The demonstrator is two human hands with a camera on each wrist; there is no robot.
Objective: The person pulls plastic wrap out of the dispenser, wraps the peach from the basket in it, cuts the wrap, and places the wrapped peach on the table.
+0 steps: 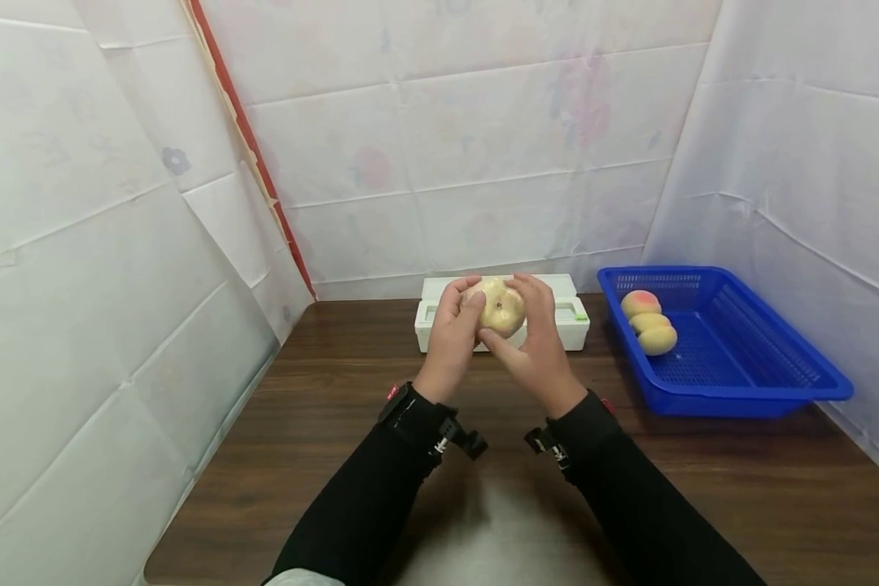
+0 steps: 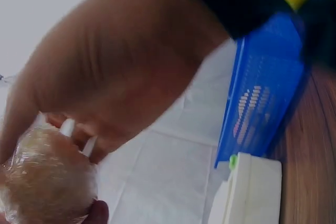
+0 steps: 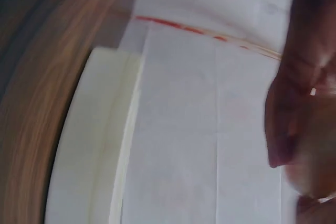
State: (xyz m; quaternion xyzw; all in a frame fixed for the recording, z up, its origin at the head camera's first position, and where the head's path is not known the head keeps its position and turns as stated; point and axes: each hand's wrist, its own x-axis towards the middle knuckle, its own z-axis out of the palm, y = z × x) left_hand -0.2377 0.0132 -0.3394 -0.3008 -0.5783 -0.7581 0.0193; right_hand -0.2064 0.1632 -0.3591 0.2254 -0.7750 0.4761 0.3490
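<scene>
A pale yellow peach is held up between both hands above the table. Shiny, wrinkled clear film covers the peach in the left wrist view. My left hand grips it from the left, thumb towards me and fingers round the far side. From the right, my right hand holds it with thumb and curled fingers. Just behind the hands stands a white plastic wrap dispenser with its lid raised and a green slider. In the right wrist view, the peach is blurred and partly cut off.
A blue plastic basket stands on the right, with several peaches along its left side. White sheeting encloses the brown wooden table at the back and both sides.
</scene>
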